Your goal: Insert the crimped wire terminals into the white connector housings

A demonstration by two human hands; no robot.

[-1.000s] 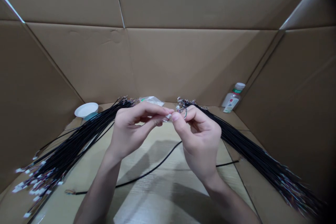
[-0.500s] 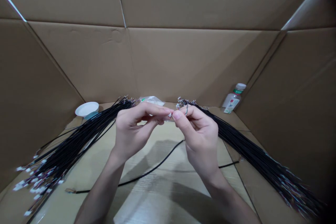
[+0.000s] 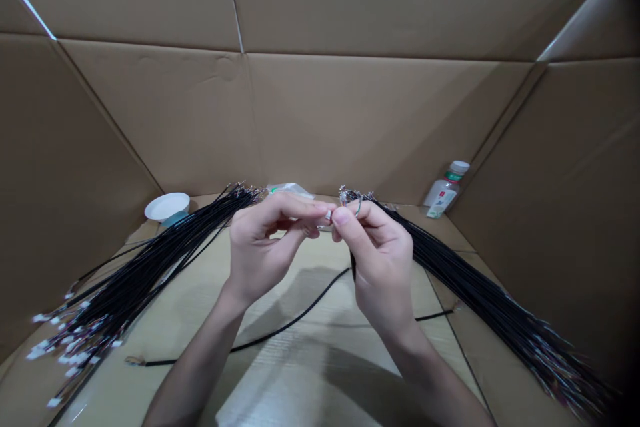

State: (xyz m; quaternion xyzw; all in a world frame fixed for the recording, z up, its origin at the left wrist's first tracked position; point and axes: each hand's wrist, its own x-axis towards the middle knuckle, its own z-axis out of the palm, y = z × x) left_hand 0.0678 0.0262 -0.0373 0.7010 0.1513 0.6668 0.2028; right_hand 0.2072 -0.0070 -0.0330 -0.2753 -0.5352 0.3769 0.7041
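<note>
Both hands meet at the middle, raised over the table. My left hand [image 3: 270, 240] pinches a small white connector [image 3: 328, 215] between thumb and fingertips. Against it, my right hand [image 3: 377, 247] is closed on thin wires [image 3: 359, 207], one greenish loop showing above its forefinger. These wires seem to belong to a black cable whose sheath passes behind the right hand. On the tabletop below lies a black cable [image 3: 290, 323], its bare wire end at the left; my forearms cover parts of it. Whether a wire sits inside the connector is hidden by the fingertips.
A thick bundle of black cables [image 3: 165, 260] with white connectors lies at the left; another cable bundle [image 3: 470, 280] lies at the right. At the back are a white bowl [image 3: 167, 205], a clear plastic bag [image 3: 290, 190] and a bottle [image 3: 444, 192]. Cardboard walls [image 3: 390, 120] surround the table.
My left hand has shifted slightly right, closer to the right hand, and the white connector has moved with it. Both hands keep their pinch; the bundles stay where they were.
</note>
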